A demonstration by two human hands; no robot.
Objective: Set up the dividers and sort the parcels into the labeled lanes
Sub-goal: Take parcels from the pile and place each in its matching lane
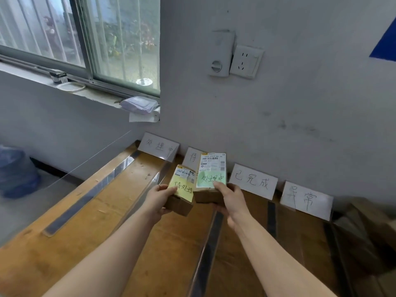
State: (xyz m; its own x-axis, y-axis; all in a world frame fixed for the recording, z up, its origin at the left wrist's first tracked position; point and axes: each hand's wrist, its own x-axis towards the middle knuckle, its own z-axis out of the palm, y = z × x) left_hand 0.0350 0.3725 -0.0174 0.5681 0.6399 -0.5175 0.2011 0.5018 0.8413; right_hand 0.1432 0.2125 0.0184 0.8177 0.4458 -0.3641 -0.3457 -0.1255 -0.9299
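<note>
My left hand (159,199) grips a small brown parcel with a yellow note (182,186) reading 待处理. My right hand (231,196) holds a second brown parcel with a green note (212,179) reading 处理中 and a shipping label above it. Both parcels are held up side by side over the wooden table (120,221). Clear dividers (90,196) with dark bases run lengthwise, splitting the table into lanes. White lane labels lean on the wall: 处理中 (158,146), a partly hidden one starting 待 (192,157), 已完成 (252,181) and 异常 (306,200).
A window with a sill holding a wrapped packet (139,105) is at the upper left. A wall socket (246,62) is above the labels. A blue water jug (15,174) stands on the floor at left. Brown cardboard (368,232) lies at the table's right end.
</note>
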